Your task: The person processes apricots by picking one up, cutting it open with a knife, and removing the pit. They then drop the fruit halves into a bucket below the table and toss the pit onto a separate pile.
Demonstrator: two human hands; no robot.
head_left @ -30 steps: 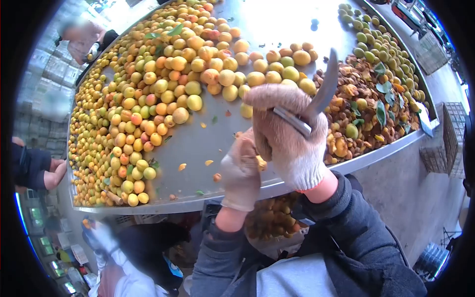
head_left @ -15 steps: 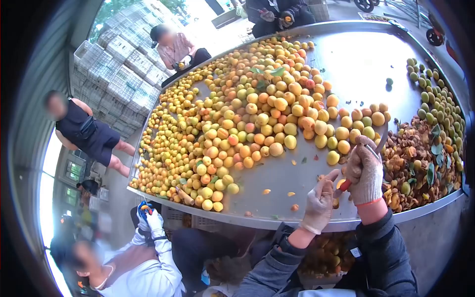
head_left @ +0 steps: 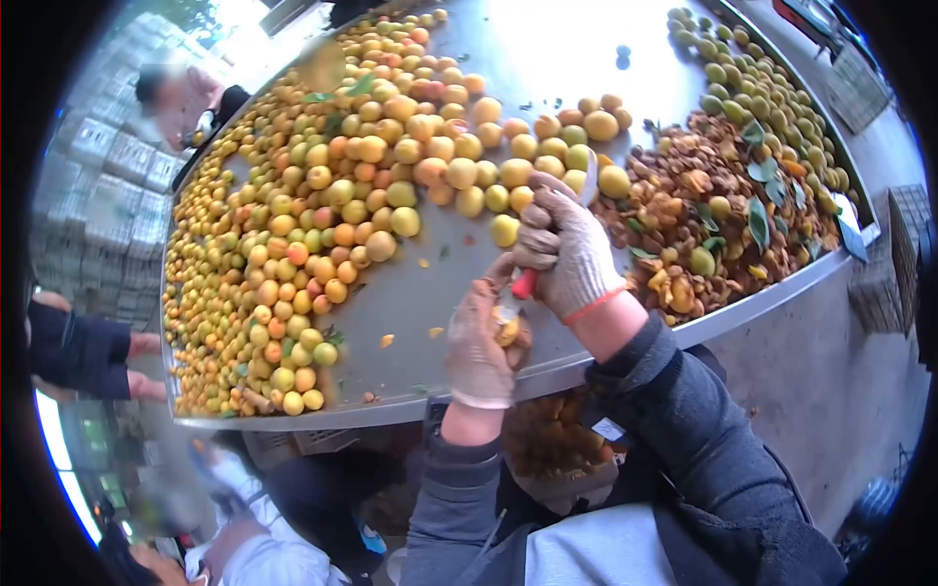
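My right hand point(head_left: 570, 246), in a knit glove with an orange cuff, is closed round the red handle of a knife point(head_left: 589, 179), its blade pointing up and away. Just to its left, my left hand point(head_left: 476, 347), also gloved, holds a cut yellow fruit point(head_left: 507, 330) against its fingers, below the red handle. Both hands are over the near edge of the metal table point(head_left: 430, 293). A large spread of yellow and orange fruit point(head_left: 322, 186) lies beyond and to the left of them. Brown fruit scraps point(head_left: 684, 195) are heaped to the right.
Greenish fruit point(head_left: 752, 78) lies along the table's right side. Below the near edge is a container of scraps point(head_left: 557, 439). A co-worker point(head_left: 264, 537) sits at the lower left, another person point(head_left: 181, 103) at the upper left. Crates point(head_left: 889, 264) stand at the right.
The view has swung, so the table and fruit appear farther left. My left hand has turned and now shows the cut fruit beneath the knife handle.
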